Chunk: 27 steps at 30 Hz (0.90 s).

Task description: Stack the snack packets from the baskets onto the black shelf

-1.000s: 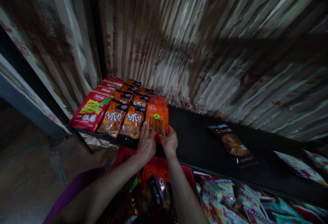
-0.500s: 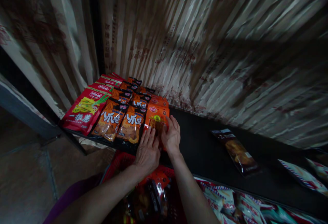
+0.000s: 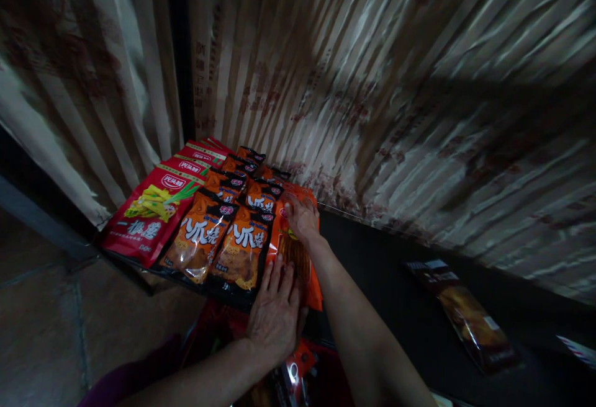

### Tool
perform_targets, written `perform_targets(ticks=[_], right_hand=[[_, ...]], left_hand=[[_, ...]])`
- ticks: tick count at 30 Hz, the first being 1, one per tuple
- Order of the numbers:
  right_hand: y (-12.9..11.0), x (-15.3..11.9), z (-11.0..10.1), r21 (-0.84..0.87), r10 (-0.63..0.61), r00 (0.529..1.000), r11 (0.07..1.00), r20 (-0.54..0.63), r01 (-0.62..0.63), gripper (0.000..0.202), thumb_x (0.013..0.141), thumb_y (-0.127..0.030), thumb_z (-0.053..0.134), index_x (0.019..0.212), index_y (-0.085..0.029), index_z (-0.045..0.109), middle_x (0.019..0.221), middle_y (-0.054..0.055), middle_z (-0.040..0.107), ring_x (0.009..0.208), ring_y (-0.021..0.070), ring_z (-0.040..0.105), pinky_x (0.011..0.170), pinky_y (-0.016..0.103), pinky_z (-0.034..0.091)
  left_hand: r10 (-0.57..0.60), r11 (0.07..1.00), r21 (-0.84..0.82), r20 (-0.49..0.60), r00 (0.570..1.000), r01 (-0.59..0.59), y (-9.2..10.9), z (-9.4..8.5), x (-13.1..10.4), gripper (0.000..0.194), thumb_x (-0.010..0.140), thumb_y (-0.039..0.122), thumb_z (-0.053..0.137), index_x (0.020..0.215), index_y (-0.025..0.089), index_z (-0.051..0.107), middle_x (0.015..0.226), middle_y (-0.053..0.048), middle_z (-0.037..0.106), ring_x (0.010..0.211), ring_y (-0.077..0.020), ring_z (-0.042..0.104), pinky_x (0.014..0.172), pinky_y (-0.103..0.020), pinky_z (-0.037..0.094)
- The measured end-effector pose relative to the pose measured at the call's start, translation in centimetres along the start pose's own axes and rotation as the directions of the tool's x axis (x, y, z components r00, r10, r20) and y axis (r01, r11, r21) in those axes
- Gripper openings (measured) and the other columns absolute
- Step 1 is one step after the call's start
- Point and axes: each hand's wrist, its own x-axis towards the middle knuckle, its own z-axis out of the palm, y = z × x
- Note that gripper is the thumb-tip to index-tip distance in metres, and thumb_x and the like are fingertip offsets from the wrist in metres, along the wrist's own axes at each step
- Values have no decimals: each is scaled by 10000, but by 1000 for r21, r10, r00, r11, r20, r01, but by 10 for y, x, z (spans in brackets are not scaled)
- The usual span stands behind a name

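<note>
An orange snack packet (image 3: 294,252) with a clear window showing brown sticks lies on the dark shelf, at the right end of the rows of packets. My left hand (image 3: 275,314) rests flat on its lower part, fingers outstretched. Across its upper end lies my right hand (image 3: 302,219), thumb apart and the other fingers partly hidden. Just left of my hands are black-and-orange snack packets (image 3: 239,249) in overlapping rows. Beyond them, red snack bags (image 3: 151,211) with a yellow food picture overlap at the shelf's left end.
A dark brown packet (image 3: 468,317) lies apart on the black shelf (image 3: 372,258). Crinkled printed sheeting (image 3: 354,103) hangs behind. Below my arms, a dim red container holds more packets (image 3: 298,370). A tiled floor (image 3: 41,326) shows at lower left.
My right hand has moved from the orange packet's right side up to its top end. My left hand stays at its lower part. The view has shifted closer to the packets.
</note>
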Motion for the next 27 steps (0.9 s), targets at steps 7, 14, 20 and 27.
perform_targets(ticks=[7,14,20,27], right_hand=[[8,21,2,24,105,994,994,43,-106,275,871,-264,494,1061,-265,693,1078,57,685,1109,227,568,980,384,376],[10,25,5,39,130,991,991,10,-131,227,850,-251,501,919,-269,717,972,26,712,1053,207,593,947,359,409],[7,22,4,41,190,982,981,-24,-189,260,847,-247,477,954,-254,714,969,59,704,1008,222,620,896,338,436],[3,21,5,32,258,966,966,-28,-257,303,859,-249,434,977,-225,712,1020,99,697,1005,236,625,831,313,460]], left_hand=[[-6,1000,-4,-28,1000,6,0,-2,1,414,872,393,480,1187,148,589,1390,-126,479,1363,-346,295,1087,-513,312],[-27,1000,3,12,1000,27,1,-4,4,427,883,427,457,1192,160,580,1382,-112,490,1343,-352,329,1061,-511,348],[-42,999,7,39,998,41,3,-7,5,429,898,418,427,1214,168,574,1373,-87,507,1329,-339,355,1068,-490,342],[-25,999,28,54,998,24,1,-6,4,515,892,416,429,1322,141,497,1381,-92,499,1334,-340,331,1078,-493,307]])
